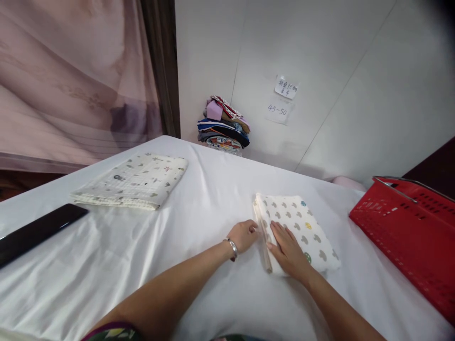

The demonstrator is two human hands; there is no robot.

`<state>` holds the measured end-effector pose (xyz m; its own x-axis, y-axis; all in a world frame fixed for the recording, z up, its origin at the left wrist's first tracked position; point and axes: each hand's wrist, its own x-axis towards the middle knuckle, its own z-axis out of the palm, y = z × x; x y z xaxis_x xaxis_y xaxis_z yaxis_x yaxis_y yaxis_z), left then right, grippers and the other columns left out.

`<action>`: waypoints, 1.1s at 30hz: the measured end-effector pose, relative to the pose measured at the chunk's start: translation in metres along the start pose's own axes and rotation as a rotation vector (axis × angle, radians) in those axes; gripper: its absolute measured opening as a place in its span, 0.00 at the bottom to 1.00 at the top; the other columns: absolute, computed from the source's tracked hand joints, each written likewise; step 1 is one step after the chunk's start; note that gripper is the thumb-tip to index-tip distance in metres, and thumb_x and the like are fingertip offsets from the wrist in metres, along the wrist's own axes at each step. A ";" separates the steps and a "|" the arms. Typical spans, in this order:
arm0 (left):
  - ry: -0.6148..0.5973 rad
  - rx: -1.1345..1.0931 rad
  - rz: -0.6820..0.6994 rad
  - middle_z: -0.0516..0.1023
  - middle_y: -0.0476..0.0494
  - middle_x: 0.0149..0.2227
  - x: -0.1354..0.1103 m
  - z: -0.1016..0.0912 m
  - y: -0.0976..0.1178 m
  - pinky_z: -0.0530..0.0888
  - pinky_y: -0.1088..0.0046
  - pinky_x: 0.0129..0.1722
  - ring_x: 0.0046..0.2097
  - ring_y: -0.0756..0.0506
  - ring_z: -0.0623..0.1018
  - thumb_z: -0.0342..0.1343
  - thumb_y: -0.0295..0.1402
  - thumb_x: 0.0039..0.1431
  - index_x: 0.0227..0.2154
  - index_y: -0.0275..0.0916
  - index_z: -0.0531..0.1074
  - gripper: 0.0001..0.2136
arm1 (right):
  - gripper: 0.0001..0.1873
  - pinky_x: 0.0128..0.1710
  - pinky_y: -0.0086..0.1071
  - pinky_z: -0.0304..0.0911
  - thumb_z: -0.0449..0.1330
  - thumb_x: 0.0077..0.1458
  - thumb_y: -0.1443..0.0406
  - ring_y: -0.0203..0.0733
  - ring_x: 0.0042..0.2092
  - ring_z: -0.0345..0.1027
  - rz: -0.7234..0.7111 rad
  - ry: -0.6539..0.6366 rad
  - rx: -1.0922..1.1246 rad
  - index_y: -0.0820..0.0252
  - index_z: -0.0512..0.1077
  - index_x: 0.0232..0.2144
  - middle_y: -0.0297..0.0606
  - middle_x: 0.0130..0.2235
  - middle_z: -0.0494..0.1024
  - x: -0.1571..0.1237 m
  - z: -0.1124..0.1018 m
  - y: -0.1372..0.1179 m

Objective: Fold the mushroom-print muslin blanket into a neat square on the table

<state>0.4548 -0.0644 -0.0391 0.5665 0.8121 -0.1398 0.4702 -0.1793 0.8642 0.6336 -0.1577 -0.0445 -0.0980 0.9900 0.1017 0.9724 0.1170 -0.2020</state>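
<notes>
A folded white cloth [313, 237] with grey mushroom-like prints and a few coloured round ones lies in front of me. My right hand [288, 251] rests flat on its left half, fingers stretched out. Just off the cloth's left edge is my left hand [243, 236], wearing a silver bracelet [232, 249] on the wrist. Its fingers are curled in at the edge, and whether they pinch anything is hidden. A beige folded side shows along that left edge of the cloth.
Another folded cloth [137, 180] with small prints lies at the left, near a black phone-like slab [42, 227]. A red basket [408, 232] stands at the right. Behind the white-covered table are a pile of folded clothes [223, 125] and a wall with paper notes [278, 111].
</notes>
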 end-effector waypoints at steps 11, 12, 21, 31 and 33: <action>0.140 0.289 -0.097 0.69 0.41 0.50 0.068 -0.026 0.015 0.70 0.71 0.42 0.46 0.44 0.72 0.49 0.33 0.55 0.46 0.39 0.68 0.15 | 0.36 0.58 0.53 0.45 0.49 0.57 0.53 0.53 0.63 0.40 -0.238 0.176 -0.126 0.58 0.42 0.63 0.45 0.63 0.47 -0.027 0.001 -0.014; 0.139 0.298 -0.113 0.68 0.39 0.51 0.076 -0.024 0.017 0.70 0.70 0.41 0.47 0.43 0.72 0.48 0.33 0.55 0.45 0.39 0.69 0.15 | 0.36 0.57 0.53 0.45 0.50 0.57 0.52 0.54 0.63 0.40 -0.248 0.174 -0.139 0.58 0.44 0.62 0.46 0.63 0.46 -0.027 0.001 -0.014; 0.091 0.265 -0.228 0.69 0.37 0.49 0.115 -0.019 0.024 0.71 0.73 0.25 0.43 0.38 0.74 0.53 0.29 0.47 0.37 0.39 0.72 0.12 | 0.36 0.56 0.55 0.45 0.50 0.55 0.50 0.56 0.63 0.38 -0.284 0.170 -0.125 0.58 0.49 0.61 0.46 0.64 0.45 -0.026 0.002 -0.012; 0.095 0.050 -0.277 0.74 0.48 0.23 0.127 -0.019 0.017 0.67 0.79 0.20 0.23 0.51 0.71 0.51 0.31 0.53 0.37 0.38 0.69 0.08 | 0.34 0.56 0.55 0.45 0.52 0.54 0.52 0.56 0.62 0.41 -0.287 0.172 -0.065 0.58 0.52 0.60 0.46 0.63 0.47 -0.027 -0.001 -0.012; 0.136 0.036 -0.295 0.74 0.47 0.27 0.130 -0.022 0.016 0.66 0.78 0.19 0.23 0.50 0.71 0.52 0.33 0.52 0.36 0.39 0.70 0.08 | 0.34 0.57 0.53 0.45 0.52 0.54 0.52 0.55 0.62 0.42 -0.279 0.167 -0.058 0.58 0.51 0.60 0.46 0.63 0.48 -0.028 0.000 -0.012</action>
<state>0.5212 0.0500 -0.0328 0.3079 0.8983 -0.3136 0.6255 0.0572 0.7781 0.6247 -0.1868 -0.0449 -0.3304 0.8932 0.3050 0.9240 0.3720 -0.0885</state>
